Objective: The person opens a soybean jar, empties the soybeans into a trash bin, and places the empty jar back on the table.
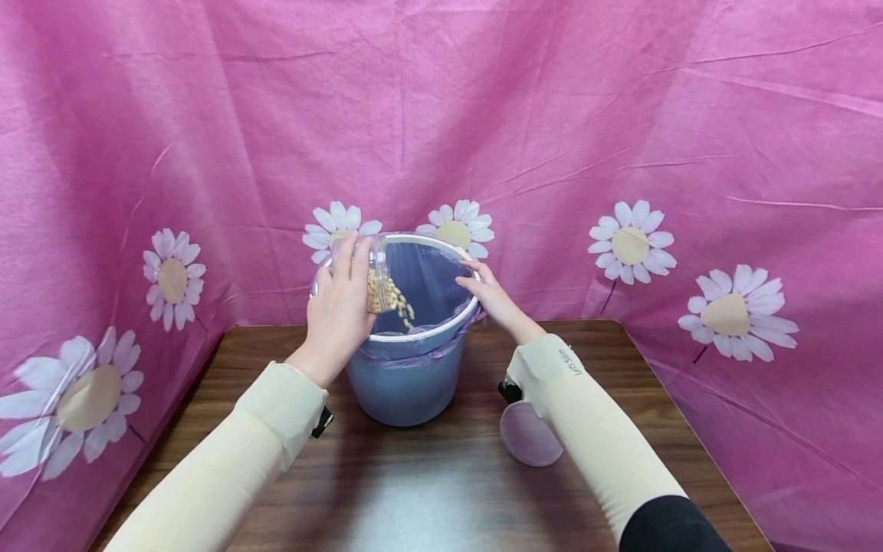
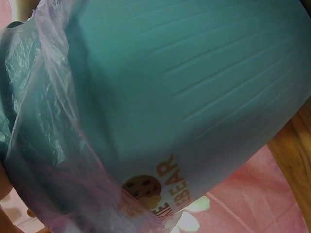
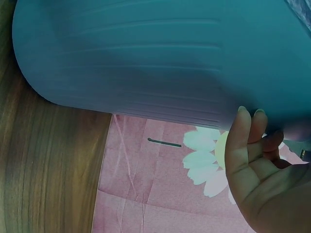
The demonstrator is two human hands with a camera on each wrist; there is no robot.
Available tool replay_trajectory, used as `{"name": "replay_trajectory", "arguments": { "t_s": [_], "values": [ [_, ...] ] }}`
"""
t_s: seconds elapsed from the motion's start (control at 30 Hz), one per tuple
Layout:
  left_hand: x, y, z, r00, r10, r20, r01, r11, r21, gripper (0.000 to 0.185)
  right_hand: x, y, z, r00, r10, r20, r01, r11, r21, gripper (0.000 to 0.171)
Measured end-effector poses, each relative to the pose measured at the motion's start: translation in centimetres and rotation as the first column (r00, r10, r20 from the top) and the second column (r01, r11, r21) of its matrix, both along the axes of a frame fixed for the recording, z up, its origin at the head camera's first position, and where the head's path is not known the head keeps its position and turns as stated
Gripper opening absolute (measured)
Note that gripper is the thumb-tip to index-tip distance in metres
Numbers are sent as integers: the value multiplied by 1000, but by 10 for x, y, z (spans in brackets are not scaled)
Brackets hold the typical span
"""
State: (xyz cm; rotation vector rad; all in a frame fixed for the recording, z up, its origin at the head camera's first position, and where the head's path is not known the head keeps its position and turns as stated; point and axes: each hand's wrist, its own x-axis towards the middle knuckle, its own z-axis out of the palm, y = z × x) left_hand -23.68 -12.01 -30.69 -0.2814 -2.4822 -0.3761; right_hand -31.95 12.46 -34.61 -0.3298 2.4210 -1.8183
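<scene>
My left hand [image 1: 338, 310] grips a clear jar [image 1: 379, 253], tipped on its side over the mouth of a blue-green bin [image 1: 407, 387]. Small pale-yellow, nut-like pieces [image 1: 393, 295] spill from the jar's mouth into the bin. A thin purple plastic liner [image 2: 53, 97] is folded over the bin's white rim [image 1: 441, 331]. At the right side of that rim, my right hand [image 1: 493, 295] holds on, some digits over the edge. Its other fingers [image 3: 238, 136] bend against the outer wall in the right wrist view. The left wrist view shows mostly the bin's printed side.
On the brown wooden table [image 1: 428, 491], a round translucent pinkish disc [image 1: 531, 435] lies near the right forearm. Pink cloth [image 1: 538, 115] with white daisies hangs behind the table and along both sides.
</scene>
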Motion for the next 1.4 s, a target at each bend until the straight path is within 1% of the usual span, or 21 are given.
{"name": "replay_trajectory", "arguments": {
  "t_s": [0.2, 0.53, 0.77, 0.93, 1.07, 1.23, 1.3, 1.4],
  "values": [
    [0, 0, 0, 999, -11, -34, 10, 999, -31, 101, -2, 0, -2, 1000, 2, -26, -1, 1000, 20, 55],
    [-1, 0, -2, 998, -19, -66, 15, 998, -68, 98, -2, 0, -1, 1000, -2, -19, 2, 1000, 24, 56],
    [-1, -1, -1, 996, -27, -79, 22, 998, -62, 101, -3, 0, -1, 1000, -4, -28, 5, 1000, 30, 56],
    [-1, -3, 1, 997, -41, -68, 38, 998, -42, 104, -3, 0, -1, 1000, 0, -2, 0, 1000, 31, 57],
    [-2, -6, 1, 995, -62, -79, 59, 997, -41, 105, -3, -1, 0, 1000, -4, 6, 4, 999, 37, 56],
    [-6, -10, 3, 992, -101, -78, 95, 993, -73, 102, -5, -1, -1, 999, -6, -45, 7, 1000, 15, 55],
    [-8, -11, 4, 991, -109, -71, 102, 990, -95, 100, -5, -2, -2, 997, 1, -72, -2, 1000, -5, 54],
    [-10, -13, 6, 991, -117, -70, 107, 986, -130, 98, -6, -1, -2, 996, 10, -89, -11, 1000, -12, 54]
  ]
}}
